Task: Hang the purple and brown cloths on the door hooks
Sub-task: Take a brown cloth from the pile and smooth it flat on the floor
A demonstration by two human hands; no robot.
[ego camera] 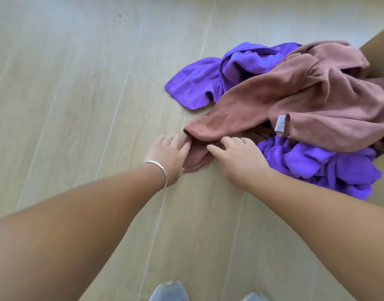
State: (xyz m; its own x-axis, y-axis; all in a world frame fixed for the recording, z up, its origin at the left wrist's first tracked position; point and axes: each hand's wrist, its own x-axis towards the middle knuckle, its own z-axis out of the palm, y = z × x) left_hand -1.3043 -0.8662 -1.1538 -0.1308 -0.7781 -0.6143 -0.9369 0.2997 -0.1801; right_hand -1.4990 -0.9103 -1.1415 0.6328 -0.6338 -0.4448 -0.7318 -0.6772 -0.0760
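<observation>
Grip: left hand [167,153] + right hand [238,157] fingers spread, touching near corner of crumpled brown terry cloth [295,105], nothing pinched yet | brown atop crumpled purple microfibre cloth [230,70], pale wood-plank floor [78,94], right side | step: pickup | next: pinch corner, lift free; hooks not in view

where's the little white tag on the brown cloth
In the head view, the white tag is right of centre, on a hem of the brown cloth, just above the nearer purple cloth.
</observation>
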